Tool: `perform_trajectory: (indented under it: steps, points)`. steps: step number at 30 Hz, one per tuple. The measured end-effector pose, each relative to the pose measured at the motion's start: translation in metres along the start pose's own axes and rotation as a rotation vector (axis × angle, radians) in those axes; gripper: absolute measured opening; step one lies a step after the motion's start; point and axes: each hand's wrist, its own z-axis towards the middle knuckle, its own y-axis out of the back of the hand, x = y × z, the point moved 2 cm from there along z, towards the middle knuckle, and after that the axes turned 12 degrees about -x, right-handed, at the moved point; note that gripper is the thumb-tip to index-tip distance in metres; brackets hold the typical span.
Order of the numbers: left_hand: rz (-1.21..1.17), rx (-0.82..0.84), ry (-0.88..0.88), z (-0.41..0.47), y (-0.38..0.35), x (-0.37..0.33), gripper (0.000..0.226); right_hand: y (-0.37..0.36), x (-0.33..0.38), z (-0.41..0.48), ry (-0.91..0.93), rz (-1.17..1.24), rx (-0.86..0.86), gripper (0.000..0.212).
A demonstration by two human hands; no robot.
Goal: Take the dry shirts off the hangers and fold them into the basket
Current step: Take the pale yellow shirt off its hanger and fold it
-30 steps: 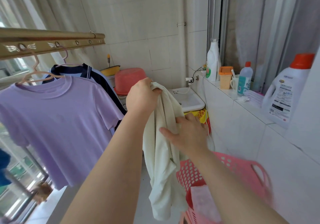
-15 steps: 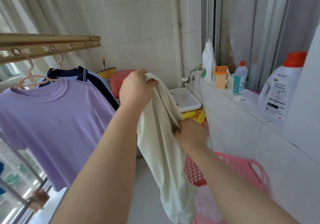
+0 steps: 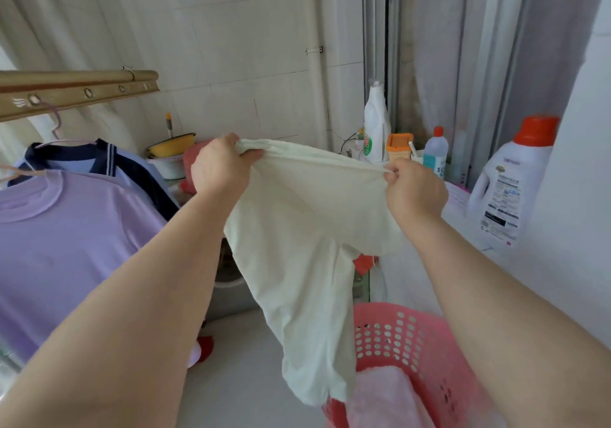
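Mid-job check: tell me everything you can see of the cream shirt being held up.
The cream shirt is plain, pale, thin-looking fabric, off its hanger. The left hand grips one end of its top edge, the right hand pinches the other, pulling that edge nearly level. The rest hangs in loose folds, its lower end by the rim of the pink basket; contact there is unclear.

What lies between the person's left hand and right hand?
In the head view, a taut edge of the cream shirt spans the gap, gripped by the left hand and pinched by the right hand.
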Motion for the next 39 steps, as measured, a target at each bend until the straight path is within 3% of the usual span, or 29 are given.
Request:
perform_trajectory:
  steps: [5,10,13,17,21,25,29,36,39]
  points:
    - [-0.290,-0.107,-0.012,0.032,-0.006,-0.040,0.035,0.006,-0.003,0.048,-0.125,0.207,-0.123,0.027]
    - [-0.434,-0.006,-0.058,0.011,-0.010,-0.053,0.027,0.019,-0.039,0.029,-0.164,0.210,-0.172,0.036]
    - [-0.578,0.162,-0.027,-0.030,-0.012,-0.049,0.025,0.034,-0.065,-0.009,-0.219,0.164,-0.115,0.038]
    - [-0.751,0.563,0.107,-0.101,-0.001,-0.037,0.014,0.059,-0.100,-0.070,-0.327,0.116,0.001,0.038]
    - [-0.581,1.050,0.079,-0.189,0.024,-0.012,0.009,0.099,-0.134,-0.161,-0.378,0.048,0.108,0.036]
    - [-0.183,1.424,-0.103,-0.294,0.045,0.021,0.029,0.137,-0.174,-0.266,-0.412,-0.063,0.317,0.029]
    - [-0.018,1.602,-0.128,-0.382,0.071,0.044,0.021,0.174,-0.209,-0.350,-0.432,-0.106,0.511,0.033]
    - [0.036,1.728,-0.126,-0.460,0.092,0.053,0.027,0.205,-0.216,-0.387,-0.531,-0.122,0.530,0.035]
    - [0.035,1.721,-0.145,-0.465,0.094,0.051,0.029,0.190,-0.182,-0.369,-0.380,-0.068,0.534,0.041]
